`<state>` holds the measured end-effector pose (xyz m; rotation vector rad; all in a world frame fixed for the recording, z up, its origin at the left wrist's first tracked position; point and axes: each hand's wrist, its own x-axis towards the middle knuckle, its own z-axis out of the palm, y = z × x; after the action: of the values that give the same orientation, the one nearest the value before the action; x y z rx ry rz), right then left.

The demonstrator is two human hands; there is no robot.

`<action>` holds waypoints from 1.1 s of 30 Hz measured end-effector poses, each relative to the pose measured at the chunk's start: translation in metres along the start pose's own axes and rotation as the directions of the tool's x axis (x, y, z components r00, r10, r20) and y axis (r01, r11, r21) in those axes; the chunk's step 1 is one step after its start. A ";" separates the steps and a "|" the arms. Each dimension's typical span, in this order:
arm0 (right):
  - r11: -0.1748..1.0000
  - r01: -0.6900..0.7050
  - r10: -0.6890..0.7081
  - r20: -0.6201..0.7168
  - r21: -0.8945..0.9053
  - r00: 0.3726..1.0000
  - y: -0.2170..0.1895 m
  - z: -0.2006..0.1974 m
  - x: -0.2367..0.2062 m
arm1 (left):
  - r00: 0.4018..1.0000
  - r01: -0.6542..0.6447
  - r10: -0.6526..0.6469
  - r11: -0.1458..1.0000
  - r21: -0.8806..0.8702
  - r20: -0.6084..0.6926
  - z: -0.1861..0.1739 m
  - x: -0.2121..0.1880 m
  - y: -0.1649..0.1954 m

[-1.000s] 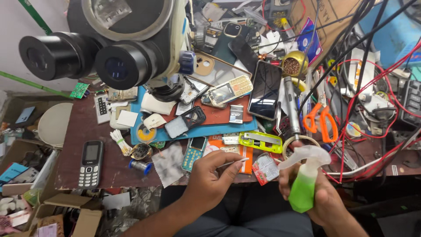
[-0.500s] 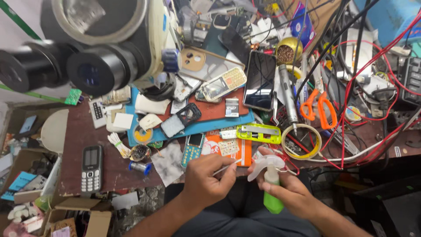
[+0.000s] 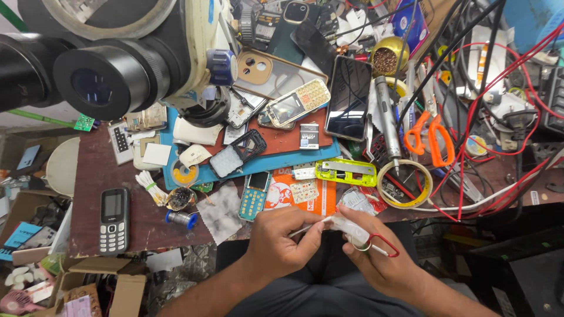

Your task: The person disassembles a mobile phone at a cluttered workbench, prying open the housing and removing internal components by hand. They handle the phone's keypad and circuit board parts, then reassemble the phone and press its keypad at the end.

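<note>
My left hand (image 3: 281, 239) pinches a thin white stick (image 3: 306, 228) just past the near edge of the cluttered workbench (image 3: 88, 176). The stick's tip meets the white nozzle of a small spray bottle (image 3: 351, 229). My right hand (image 3: 379, 261) is closed round that bottle. A red loop (image 3: 386, 246) shows at its head, and the bottle's body is hidden in my palm. Both hands hover over my lap, almost touching each other.
A large microscope head (image 3: 117, 64) overhangs the bench at top left. On the bench lie a black keypad phone (image 3: 114, 220), a yellow-green phone frame (image 3: 345, 171), a dark smartphone (image 3: 348, 98), orange scissors (image 3: 429, 138), a tape ring (image 3: 404, 183) and tangled red wires (image 3: 487, 117).
My right hand lowered the spray bottle and turned it toward my left hand, so its green body is now out of sight. The stick's tip has met the nozzle.
</note>
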<state>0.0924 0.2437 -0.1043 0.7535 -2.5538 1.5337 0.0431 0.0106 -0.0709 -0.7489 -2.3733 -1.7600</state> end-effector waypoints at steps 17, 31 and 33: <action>0.951 -0.148 0.147 0.024 0.271 0.989 0.027 0.014 -0.010 | 0.998 0.056 -0.054 0.998 -0.034 0.041 0.007 -0.003 -0.002; 0.989 0.065 -0.050 -0.118 0.133 0.992 0.026 -0.007 0.053 | 0.994 0.059 -0.050 0.994 0.092 -0.097 0.006 0.023 -0.007; 0.966 0.020 0.015 -0.131 0.259 0.991 0.031 -0.012 0.079 | 0.974 0.012 0.016 0.993 0.121 -0.227 0.005 0.046 -0.014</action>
<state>0.0068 0.2365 -0.0997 0.6522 -2.2853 1.8746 -0.0024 0.0271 -0.0686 -0.5023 -2.2990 -1.5874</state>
